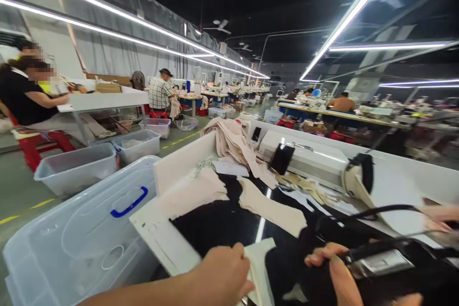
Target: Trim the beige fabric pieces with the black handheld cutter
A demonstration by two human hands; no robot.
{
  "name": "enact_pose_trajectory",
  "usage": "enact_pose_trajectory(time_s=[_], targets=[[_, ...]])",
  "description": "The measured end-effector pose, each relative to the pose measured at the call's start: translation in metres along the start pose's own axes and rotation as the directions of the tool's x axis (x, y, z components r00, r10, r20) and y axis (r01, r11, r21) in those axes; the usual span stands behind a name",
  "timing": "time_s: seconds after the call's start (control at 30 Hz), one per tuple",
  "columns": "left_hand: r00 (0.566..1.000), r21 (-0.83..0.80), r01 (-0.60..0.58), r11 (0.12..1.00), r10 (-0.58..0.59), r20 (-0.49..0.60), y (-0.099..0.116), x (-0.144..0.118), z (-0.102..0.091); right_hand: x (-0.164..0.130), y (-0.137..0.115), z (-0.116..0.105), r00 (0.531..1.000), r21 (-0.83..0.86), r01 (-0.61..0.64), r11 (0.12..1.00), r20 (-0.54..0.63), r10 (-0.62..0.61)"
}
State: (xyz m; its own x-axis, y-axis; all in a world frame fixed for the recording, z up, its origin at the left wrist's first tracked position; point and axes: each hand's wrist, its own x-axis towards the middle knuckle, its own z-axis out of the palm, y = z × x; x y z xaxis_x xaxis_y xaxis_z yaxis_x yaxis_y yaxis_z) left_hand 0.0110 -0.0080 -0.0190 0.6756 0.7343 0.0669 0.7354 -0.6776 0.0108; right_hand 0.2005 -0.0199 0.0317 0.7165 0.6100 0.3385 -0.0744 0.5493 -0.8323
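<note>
My left hand point(227, 272) is closed in a pinch on a cream fabric piece point(260, 267), low over the glossy black work surface point(215, 222). At lower right, my right hand point(339, 272) has its fingers curled against a black device with a silvery panel point(382, 263) and a black cable; blur hides part of this grip. Another cream fabric piece point(272, 203) lies flat ahead of my hands. Left of it rests a stack of pale fabric pieces point(195, 193). Part of another hand point(439, 215) shows at the right edge; whose it is, I cannot tell.
Draped pale fabric point(233, 141), a dark phone point(282, 158) and a white machine housing point(308, 158) stand along the table's back. A lidded clear bin point(86, 234) with a blue handle adjoins the table's left side. People sit at worktables beyond, including one in a checked shirt point(159, 92).
</note>
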Motion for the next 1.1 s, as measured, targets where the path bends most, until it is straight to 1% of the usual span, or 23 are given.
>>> enact_pose_trajectory(time_s=[0.03, 0.1, 0.13, 0.2, 0.3, 0.37, 0.43, 0.5, 0.57, 0.63, 0.73, 0.83, 1.0, 1.1], targets=[[1.000, -0.001, 0.011, 1.000, -0.011, -0.003, -0.001, -0.005, -0.010, -0.008, -0.012, 0.003, 0.999, 0.004, 0.003, 1.000, -0.054, -0.003], [1.000, -0.031, 0.020, 0.999, -0.020, -0.017, -0.005, -0.011, -0.024, -0.018, -0.027, 0.008, 1.000, 0.006, -0.023, 1.000, -0.011, 0.023], [0.999, -0.059, 0.000, 0.998, -0.003, -0.038, -0.007, -0.012, -0.029, -0.020, -0.030, 0.009, 1.000, -0.003, -0.019, 1.000, -0.002, 0.019], [0.995, -0.076, -0.055, 0.996, 0.047, -0.092, -0.009, -0.014, -0.033, -0.022, -0.033, 0.009, 1.000, -0.017, -0.019, 1.000, 0.024, 0.019], [0.972, -0.109, -0.201, 0.974, 0.185, -0.145, -0.007, -0.014, -0.030, -0.026, -0.033, 0.004, 0.998, -0.021, -0.034, 0.999, 0.047, 0.035], [0.938, -0.149, -0.322, 0.935, 0.293, -0.187, -0.004, -0.014, -0.026, -0.031, -0.032, 0.001, 0.997, -0.012, -0.040, 0.999, 0.067, 0.041], [0.891, -0.175, -0.432, 0.885, 0.389, -0.235, -0.001, -0.013, -0.024, -0.036, -0.031, 0.000, 0.996, -0.002, -0.035, 0.999, 0.083, 0.035], [0.847, -0.176, -0.514, 0.840, 0.465, -0.258, 0.001, -0.010, -0.022, -0.039, -0.029, 0.000, 0.996, -0.002, -0.023, 1.000, 0.086, 0.023], [0.815, -0.173, -0.566, 0.806, 0.516, -0.262, 0.003, -0.007, -0.019, -0.041, -0.028, 0.000, 0.997, -0.006, -0.013, 1.000, 0.083, 0.013], [0.794, -0.172, -0.597, 0.783, 0.546, -0.267, 0.003, -0.003, -0.015, -0.042, -0.026, -0.001, 0.996, -0.003, -0.004, 1.000, 0.087, 0.004], [0.778, -0.156, -0.614, 0.774, 0.560, -0.285, 0.002, 0.000, -0.010, -0.043, -0.023, -0.002, 0.994, 0.005, 0.012, 1.000, 0.107, -0.012], [0.773, -0.153, -0.618, 0.771, 0.562, -0.294, -0.002, 0.002, -0.008, -0.045, -0.020, -0.004, 0.992, -0.001, 0.028, 1.000, 0.123, -0.028], [0.773, -0.207, -0.623, 0.754, 0.551, -0.315, -0.009, 0.000, -0.007, -0.046, -0.019, -0.005, 0.991, -0.016, 0.040, 0.999, 0.125, -0.038], [0.771, -0.191, -0.619, 0.761, 0.543, -0.334, -0.012, -0.001, -0.006, -0.046, -0.019, -0.004, 0.991, -0.022, 0.050, 0.998, 0.124, -0.047]])
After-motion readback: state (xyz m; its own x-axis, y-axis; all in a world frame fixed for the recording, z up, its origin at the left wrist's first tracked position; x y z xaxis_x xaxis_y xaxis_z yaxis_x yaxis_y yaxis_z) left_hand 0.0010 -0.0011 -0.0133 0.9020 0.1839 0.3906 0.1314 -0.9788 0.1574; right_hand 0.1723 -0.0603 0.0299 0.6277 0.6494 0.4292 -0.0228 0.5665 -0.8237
